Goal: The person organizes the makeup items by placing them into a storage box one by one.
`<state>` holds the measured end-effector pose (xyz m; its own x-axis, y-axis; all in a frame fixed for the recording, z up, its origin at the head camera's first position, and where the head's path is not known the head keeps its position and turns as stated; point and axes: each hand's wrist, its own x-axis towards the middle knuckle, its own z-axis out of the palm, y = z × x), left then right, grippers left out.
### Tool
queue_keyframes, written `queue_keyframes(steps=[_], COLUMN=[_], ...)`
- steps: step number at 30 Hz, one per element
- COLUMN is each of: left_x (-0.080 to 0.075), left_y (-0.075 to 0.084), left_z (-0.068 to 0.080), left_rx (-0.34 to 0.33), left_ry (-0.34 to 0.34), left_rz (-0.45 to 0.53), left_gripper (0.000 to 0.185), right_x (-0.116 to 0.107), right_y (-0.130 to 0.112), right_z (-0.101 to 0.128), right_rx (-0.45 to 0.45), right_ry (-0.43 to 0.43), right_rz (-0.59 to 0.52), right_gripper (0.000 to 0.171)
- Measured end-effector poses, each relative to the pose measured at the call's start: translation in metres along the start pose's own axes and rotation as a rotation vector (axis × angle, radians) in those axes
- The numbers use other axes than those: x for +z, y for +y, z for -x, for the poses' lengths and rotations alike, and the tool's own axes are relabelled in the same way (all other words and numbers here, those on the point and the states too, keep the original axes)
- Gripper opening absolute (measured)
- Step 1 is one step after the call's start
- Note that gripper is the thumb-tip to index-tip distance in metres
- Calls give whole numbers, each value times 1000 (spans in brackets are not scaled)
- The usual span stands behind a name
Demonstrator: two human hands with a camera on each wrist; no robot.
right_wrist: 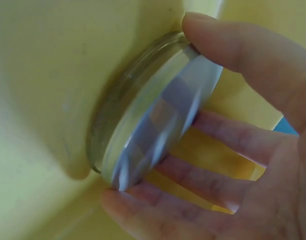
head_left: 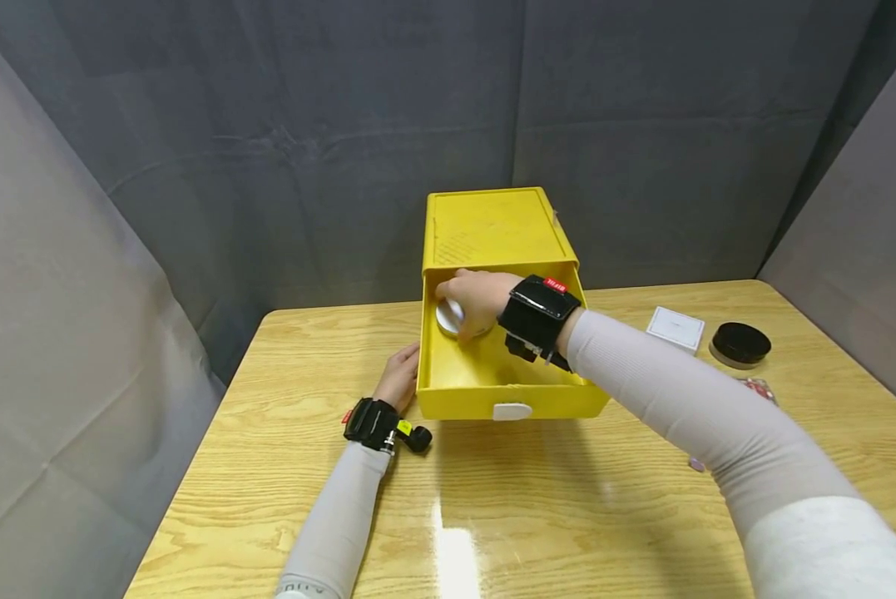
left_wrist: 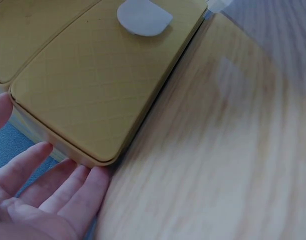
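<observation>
A yellow drawer box (head_left: 492,225) stands at the back of the wooden table, its drawer (head_left: 455,403) pulled out toward me, with a white handle (head_left: 512,410). My right hand (head_left: 472,299) reaches into the drawer and grips a round, flat silver tin (head_left: 448,317) at the left back corner. In the right wrist view the tin (right_wrist: 153,115) stands on edge against the yellow wall, pinched between thumb and fingers (right_wrist: 227,50). My left hand (head_left: 398,378) rests with straight fingers (left_wrist: 48,190) against the drawer's left front corner (left_wrist: 93,85).
To the right of the drawer lie a white square box (head_left: 675,327), a black round jar (head_left: 740,344) and a small red-patterned item (head_left: 758,388). Grey cloth walls close in the table (head_left: 567,499) on three sides.
</observation>
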<state>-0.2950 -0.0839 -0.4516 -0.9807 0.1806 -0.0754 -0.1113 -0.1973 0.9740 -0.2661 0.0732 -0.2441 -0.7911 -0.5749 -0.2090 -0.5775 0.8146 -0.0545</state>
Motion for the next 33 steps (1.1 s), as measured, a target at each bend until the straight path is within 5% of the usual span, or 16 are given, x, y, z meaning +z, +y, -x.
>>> queue_keyframes(steps=[20, 33], left_x=[-4, -2], left_y=[-2, -3], left_z=[-2, -2], left_rx=[6, -2], left_ry=[2, 16], left_rz=[-22, -18], left_gripper=[47, 46], right_x=[0, -28], right_y=[-4, -3], right_z=[2, 44], right_rx=[20, -154], right_ry=[-3, -47], right_rz=[-3, -92], right_gripper=[73, 70])
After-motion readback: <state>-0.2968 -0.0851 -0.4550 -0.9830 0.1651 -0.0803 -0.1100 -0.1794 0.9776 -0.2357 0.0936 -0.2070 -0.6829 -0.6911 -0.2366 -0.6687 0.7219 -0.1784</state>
